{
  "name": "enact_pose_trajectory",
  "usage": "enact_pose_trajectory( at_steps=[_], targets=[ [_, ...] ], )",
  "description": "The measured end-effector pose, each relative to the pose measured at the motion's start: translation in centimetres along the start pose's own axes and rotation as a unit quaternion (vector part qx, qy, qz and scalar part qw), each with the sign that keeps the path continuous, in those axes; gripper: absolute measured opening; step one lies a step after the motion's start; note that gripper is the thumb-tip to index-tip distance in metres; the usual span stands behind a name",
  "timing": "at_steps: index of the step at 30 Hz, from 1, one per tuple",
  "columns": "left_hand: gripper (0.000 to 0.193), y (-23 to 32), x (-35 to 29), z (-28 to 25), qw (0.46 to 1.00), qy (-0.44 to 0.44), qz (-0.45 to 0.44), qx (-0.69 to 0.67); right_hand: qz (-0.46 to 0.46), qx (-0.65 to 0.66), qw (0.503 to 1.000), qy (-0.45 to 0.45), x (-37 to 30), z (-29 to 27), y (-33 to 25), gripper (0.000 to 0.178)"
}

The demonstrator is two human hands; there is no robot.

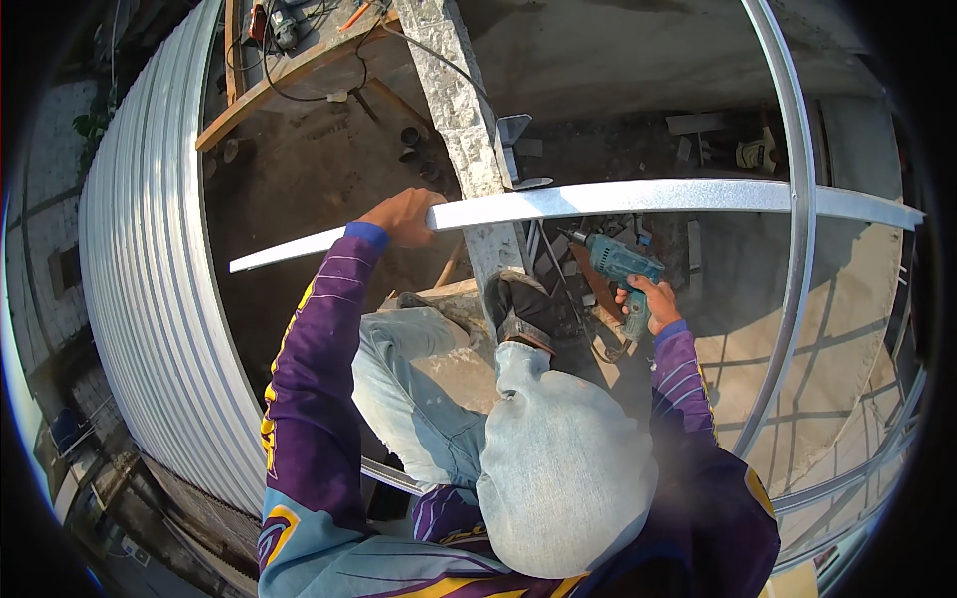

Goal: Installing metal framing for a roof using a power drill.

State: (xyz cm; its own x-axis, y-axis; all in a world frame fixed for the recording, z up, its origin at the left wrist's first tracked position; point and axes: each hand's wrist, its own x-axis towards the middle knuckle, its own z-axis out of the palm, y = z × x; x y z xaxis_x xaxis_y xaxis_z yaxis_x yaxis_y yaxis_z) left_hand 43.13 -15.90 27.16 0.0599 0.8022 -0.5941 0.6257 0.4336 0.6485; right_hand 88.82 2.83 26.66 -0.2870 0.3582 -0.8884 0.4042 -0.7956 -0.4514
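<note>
A long galvanized metal bar point(618, 199) lies crosswise over a rough concrete beam point(454, 110), reaching far out to the right. My left hand point(404, 217) is wrapped round this bar, left of the beam. In my right hand point(653, 303) is a teal power drill point(620, 259), held by its handle below the bar. The drill's front end points left toward the beam and looks apart from the bar. My booted foot point(523, 311) rests on the beam, just under the bar. My left fingertips are partly hidden by the hand and bar.
Corrugated metal sheeting point(159, 269) curves along the left. A second metal bar point(800, 199) crosses the long one at right. An angle grinder point(285, 30) and cords sit on a wood-edged platform at upper left. Scraps and debris lie well below the beam on both sides.
</note>
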Motion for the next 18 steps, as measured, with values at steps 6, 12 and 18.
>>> enact_pose_trajectory(
  at_steps=[6, 12, 18],
  targets=[
    [0.048, -0.2, 0.1, -0.4, 1.0, 0.026, 0.005, -0.002, 0.006, -0.014, 1.0, 0.014, 0.6, 0.2, 0.1, 0.027],
    [0.051, -0.5, 0.5, 0.4, 0.999, 0.036, 0.034, 0.01, -0.012, -0.001, 1.0, 0.006, -0.8, -0.5, -0.6, 0.034],
    [0.047, 0.1, 0.3, 0.6, 0.998, 0.023, 0.048, 0.015, 0.022, 0.0, 0.999, 0.034, -0.2, -0.9, 1.8, 0.043]
  ],
)
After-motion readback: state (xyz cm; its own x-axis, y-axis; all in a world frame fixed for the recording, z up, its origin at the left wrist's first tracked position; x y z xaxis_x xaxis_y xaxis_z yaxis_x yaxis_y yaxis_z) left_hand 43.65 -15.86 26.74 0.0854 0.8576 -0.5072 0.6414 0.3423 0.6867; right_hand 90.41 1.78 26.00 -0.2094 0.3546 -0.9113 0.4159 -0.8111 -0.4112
